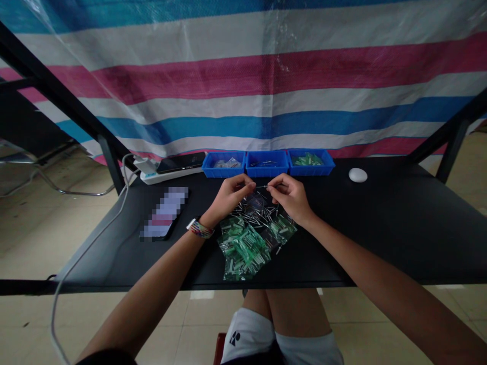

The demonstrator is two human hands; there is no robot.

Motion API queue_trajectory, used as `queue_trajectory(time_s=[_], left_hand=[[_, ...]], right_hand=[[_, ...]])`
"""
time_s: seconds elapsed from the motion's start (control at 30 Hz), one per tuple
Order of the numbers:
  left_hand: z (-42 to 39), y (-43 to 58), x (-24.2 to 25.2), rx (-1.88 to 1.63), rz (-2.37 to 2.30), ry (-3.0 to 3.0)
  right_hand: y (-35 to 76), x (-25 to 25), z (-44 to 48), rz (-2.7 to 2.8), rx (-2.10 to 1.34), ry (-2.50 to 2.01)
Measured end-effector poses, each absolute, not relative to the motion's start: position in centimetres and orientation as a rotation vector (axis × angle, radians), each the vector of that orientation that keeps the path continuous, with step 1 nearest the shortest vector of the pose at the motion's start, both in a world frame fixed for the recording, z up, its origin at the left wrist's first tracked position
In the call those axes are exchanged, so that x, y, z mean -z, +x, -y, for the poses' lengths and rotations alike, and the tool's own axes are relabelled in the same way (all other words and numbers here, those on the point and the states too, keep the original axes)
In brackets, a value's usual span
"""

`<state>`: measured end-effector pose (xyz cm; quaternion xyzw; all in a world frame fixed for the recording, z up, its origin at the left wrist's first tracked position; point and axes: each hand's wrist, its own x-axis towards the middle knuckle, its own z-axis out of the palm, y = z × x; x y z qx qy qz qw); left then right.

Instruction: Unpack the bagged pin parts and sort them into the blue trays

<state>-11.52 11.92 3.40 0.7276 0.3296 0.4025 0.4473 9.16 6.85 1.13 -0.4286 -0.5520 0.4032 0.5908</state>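
Between my two hands stretches a thin metallic rod [262, 187], too small to tell its exact kind. My left hand [233, 195] pinches its left end and wears a colourful band at the wrist. At the other end, my right hand [289, 196] has thumb and fingers closed on it. Beneath them lies a loose pile of slim silvery rods [258, 215]. Nearer me are clear bags of green and whitish pieces [243, 251], with a smaller green bag [282, 228] to the right.
Three blue trays stand behind my hands: clear pieces in the left tray [224, 172], rods in the middle tray [267, 171], green pieces in the right tray [312, 171]. A phone [169, 213], power strip [167, 177] with cable, and white rounded object [358, 175] rest on the black table [399, 228].
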Motion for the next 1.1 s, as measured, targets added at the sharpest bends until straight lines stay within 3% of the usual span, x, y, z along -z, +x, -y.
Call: queue_trajectory(time_s=[1.1], left_hand=[[-12.34, -11.69, -2.69, -1.006, -0.834, 1.833]], right_hand=[[9.25, -1.58, -7.15, 1.240, -1.013, -1.049]])
